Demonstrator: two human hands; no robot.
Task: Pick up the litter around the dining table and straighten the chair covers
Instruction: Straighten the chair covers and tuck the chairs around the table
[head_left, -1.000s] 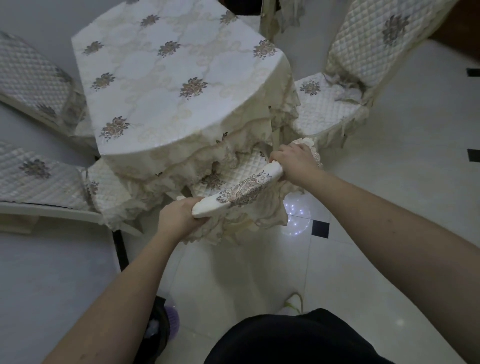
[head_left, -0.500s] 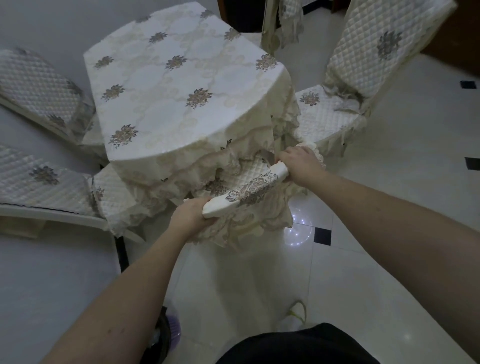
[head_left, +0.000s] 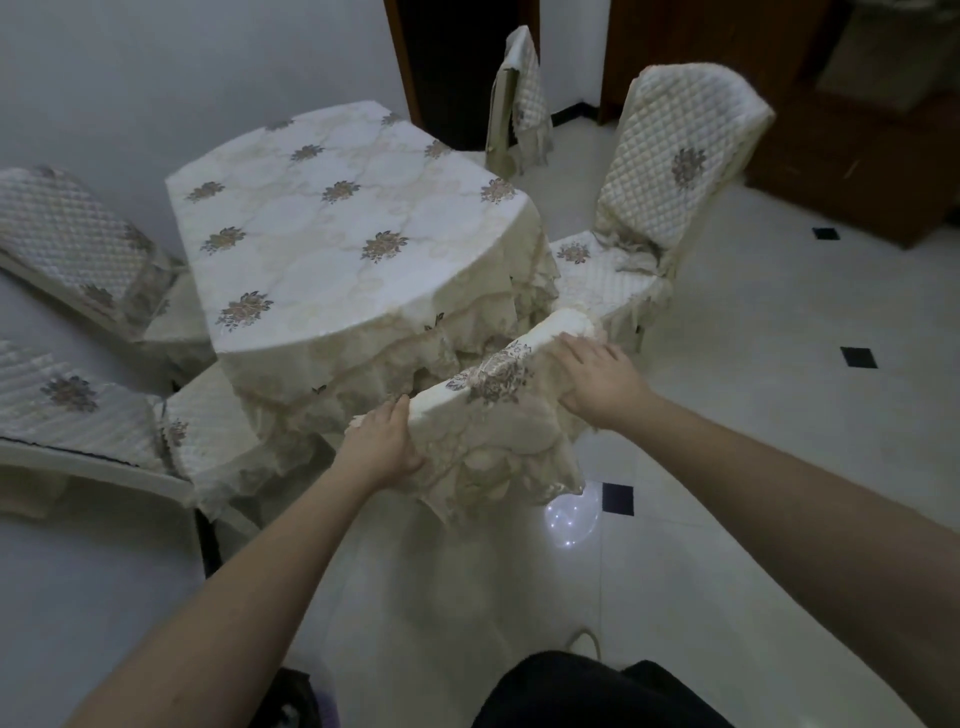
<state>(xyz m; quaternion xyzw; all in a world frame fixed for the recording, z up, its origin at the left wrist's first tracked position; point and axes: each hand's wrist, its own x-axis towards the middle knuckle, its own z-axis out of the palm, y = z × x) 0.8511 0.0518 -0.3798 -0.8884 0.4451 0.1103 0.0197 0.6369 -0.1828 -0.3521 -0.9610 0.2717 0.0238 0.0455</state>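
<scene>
A chair with a cream lace-trimmed cover (head_left: 498, 415) stands pushed under the near edge of the dining table (head_left: 332, 223). My left hand (head_left: 387, 441) lies against the left end of the chair's back, fingers pointing up along the cover's side. My right hand (head_left: 597, 379) lies flat on the cover near the right end of the top, fingers spread. The cover's flower emblem sits on the top edge between my hands, and its frill hangs down the back. No litter shows in this view.
A quilted chair (head_left: 665, 171) stands at the right of the table, another (head_left: 519, 104) behind it. Two covered chairs (head_left: 67, 244) (head_left: 72, 410) lean at the left. White tiled floor (head_left: 753, 415) with small black squares stretches to the right. A dark doorway (head_left: 467, 62) lies beyond.
My view has risen and pulled back. Both hands have loosened from gripping the chair-back top and now lie flatter on the cover, which hangs further down the back.
</scene>
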